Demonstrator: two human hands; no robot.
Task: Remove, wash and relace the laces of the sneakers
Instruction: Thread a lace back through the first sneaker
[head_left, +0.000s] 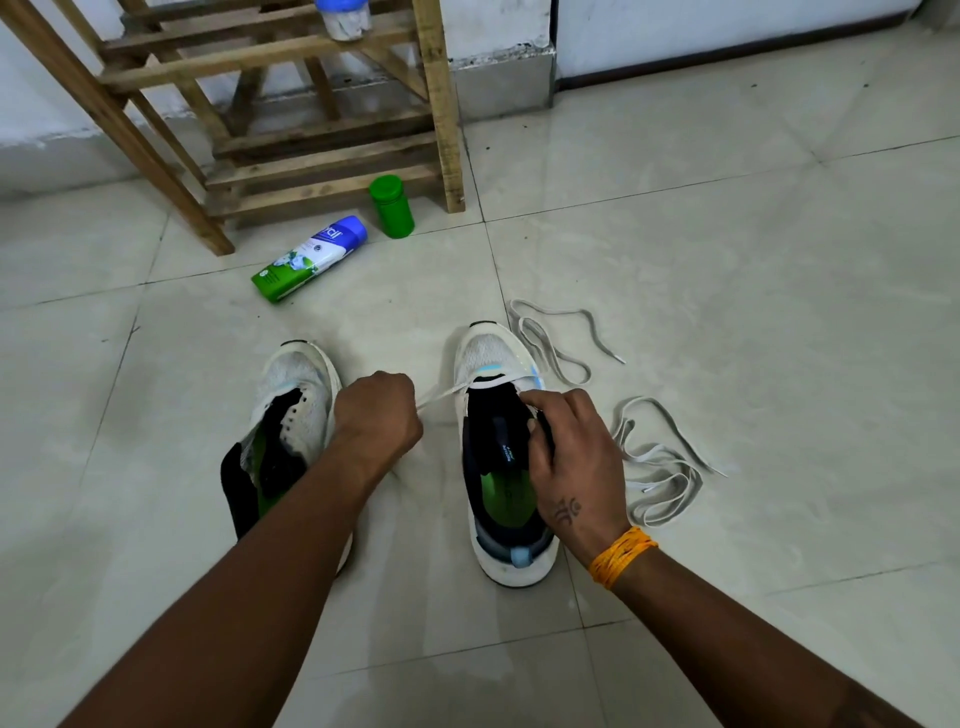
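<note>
Down on pale floor tiles (727, 260): two white mesh sneakers, toes pointing far, heels near. Left sneaker (291, 410) lying tilted, eyelets bare, black tongue and green insole showing. Right sneaker (498, 467) upright, black lining, green insole, pale blue accents at toe and heel, white sole.

Left hand (376, 413) fisted between the shoes, pinching a white flat lace (441, 396) pulled taut toward the right sneaker's farthest eyelets. Right hand (566, 462) curled over the right side of that sneaker's opening, fingers gripping the collar and the black tongue edge; thumb placement hard to read, possibly pressing the tongue. Orange thread band (621, 556) on the right wrist.

Loose lace (654, 467) heaped in loops right of the right sneaker, near its middle. Further strand (556, 338) snaking beside the toe, far right; whether same lace or separate, cannot tell.

Far left: green-and-white bottle with blue cap (309, 257) lying on its side, green container (392, 207) standing just beside it, wooden rack (291, 104) behind both, a blue-lidded jar (344, 18) on a shelf.
</note>
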